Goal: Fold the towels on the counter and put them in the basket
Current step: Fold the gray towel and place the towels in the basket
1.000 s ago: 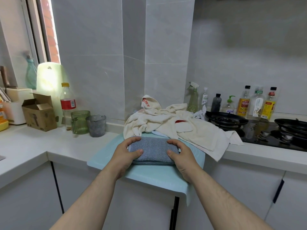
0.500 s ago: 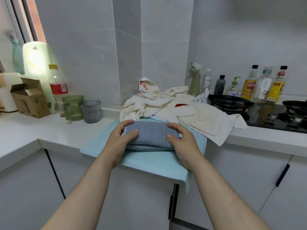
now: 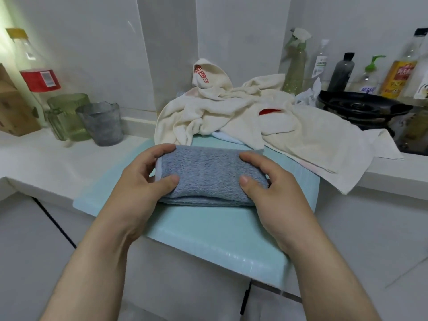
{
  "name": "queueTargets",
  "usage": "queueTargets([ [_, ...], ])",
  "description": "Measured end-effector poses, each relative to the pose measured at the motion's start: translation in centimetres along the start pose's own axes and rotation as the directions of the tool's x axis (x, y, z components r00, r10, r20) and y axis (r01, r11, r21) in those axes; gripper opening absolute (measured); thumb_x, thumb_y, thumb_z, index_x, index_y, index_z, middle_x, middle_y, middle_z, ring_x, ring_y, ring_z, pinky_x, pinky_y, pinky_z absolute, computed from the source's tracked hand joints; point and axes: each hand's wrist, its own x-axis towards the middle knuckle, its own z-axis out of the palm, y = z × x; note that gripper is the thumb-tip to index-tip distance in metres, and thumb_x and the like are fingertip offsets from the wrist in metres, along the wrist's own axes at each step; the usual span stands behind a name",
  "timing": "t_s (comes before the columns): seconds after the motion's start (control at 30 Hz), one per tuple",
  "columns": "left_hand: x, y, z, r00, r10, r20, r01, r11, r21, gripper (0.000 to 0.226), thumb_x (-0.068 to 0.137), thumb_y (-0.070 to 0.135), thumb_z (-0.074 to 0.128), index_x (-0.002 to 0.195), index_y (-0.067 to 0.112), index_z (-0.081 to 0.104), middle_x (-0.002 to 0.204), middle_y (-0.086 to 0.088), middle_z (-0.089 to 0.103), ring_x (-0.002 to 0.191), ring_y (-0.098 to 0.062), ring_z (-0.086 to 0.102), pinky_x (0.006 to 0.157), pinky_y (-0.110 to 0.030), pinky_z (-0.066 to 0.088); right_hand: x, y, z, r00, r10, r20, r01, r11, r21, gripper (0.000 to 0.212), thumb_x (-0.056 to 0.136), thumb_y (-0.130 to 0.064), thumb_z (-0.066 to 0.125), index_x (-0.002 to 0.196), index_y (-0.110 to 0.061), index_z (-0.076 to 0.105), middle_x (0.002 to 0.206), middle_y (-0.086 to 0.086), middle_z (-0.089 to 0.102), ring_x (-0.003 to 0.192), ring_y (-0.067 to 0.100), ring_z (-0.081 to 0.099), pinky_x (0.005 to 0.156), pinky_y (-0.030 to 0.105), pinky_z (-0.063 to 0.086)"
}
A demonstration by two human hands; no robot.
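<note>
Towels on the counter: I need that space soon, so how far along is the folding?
Done: the blue towel is folded into a compact bundle on the pale green mat. In hand: the left hand and right hand grip its two ends. Left: the cream towels behind lie in a crumpled heap, unfolded. No basket is in view, so nothing shows as put away.

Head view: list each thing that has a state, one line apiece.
Blue towel: folded, gripped at both ends.
Cream towels: unfolded, heaped behind it.
Left hand: closed on the blue towel's left end.
Right hand: closed on its right end.
Grey cup: upright.
Green cup: upright.
</note>
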Motion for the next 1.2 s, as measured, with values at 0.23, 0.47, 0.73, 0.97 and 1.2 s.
queueTargets([
  [0.23,-0.2,0.4,0.0,0.997,-0.071,0.005,0.071,0.997,0.011,0.055,0.076,-0.002,0.073,0.108,0.042,0.067,0.116,0.015,0.066,0.103,-0.006,0.064,0.08,-0.018,0.053,0.3,-0.5,-0.5,0.993,0.107,0.059,-0.109,0.993,0.038,0.036,0.091,-0.018,0.063,0.117,-0.042,0.062,0.124,-0.029,0.053,0.114,-0.011,0.05,0.1,0.015,0.04],
  [0.47,0.3,2.4,-0.2,0.967,-0.255,0.023,0.255,0.967,0.016,0.052,0.071,0.011,0.073,0.113,0.041,0.065,0.118,0.009,0.065,0.105,-0.021,0.064,0.093,-0.041,0.052,1.0,-2.5,-1.1,0.949,0.299,0.103,-0.304,0.952,0.03,0.037,0.09,-0.017,0.066,0.119,-0.04,0.062,0.129,-0.024,0.053,0.118,-0.006,0.05,0.106,0.024,0.042],
  [0.73,2.8,6.3,0.7,0.871,-0.483,0.096,0.476,0.875,0.084,0.051,0.082,-0.003,0.065,0.108,0.04,0.062,0.123,0.002,0.06,0.108,-0.015,0.06,0.083,-0.027,0.052,2.6,-9.1,-0.3,0.838,0.545,-0.039,-0.54,0.837,0.089,0.035,0.087,-0.007,0.064,0.102,-0.039,0.063,0.111,-0.022,0.059,0.108,0.004,0.057,0.097,0.028,0.048],
  [0.97,6.3,18.0,-3.1,0.915,-0.364,0.172,0.385,0.917,-0.104,0.054,0.078,-0.005,0.073,0.117,0.031,0.066,0.126,0.003,0.063,0.101,-0.014,0.067,0.082,-0.032,0.057,5.8,-21.4,-3.7,0.89,0.455,0.01,-0.452,0.882,0.131,0.042,0.087,-0.005,0.066,0.111,-0.041,0.066,0.125,-0.019,0.059,0.108,0.003,0.06,0.097,0.025,0.05],
  [1.2,7.3,26.9,-5.3,0.931,-0.213,0.298,0.288,0.927,-0.239,0.071,0.049,0.03,0.09,0.116,0.037,0.068,0.131,0.009,0.062,0.119,-0.013,0.057,0.103,-0.043,0.044,5.6,-30.5,-6.1,0.942,0.334,-0.024,-0.317,0.914,0.253,0.043,0.085,0.005,0.066,0.108,-0.032,0.069,0.134,-0.017,0.055,0.106,0.0,0.063,0.095,0.021,0.051],
])
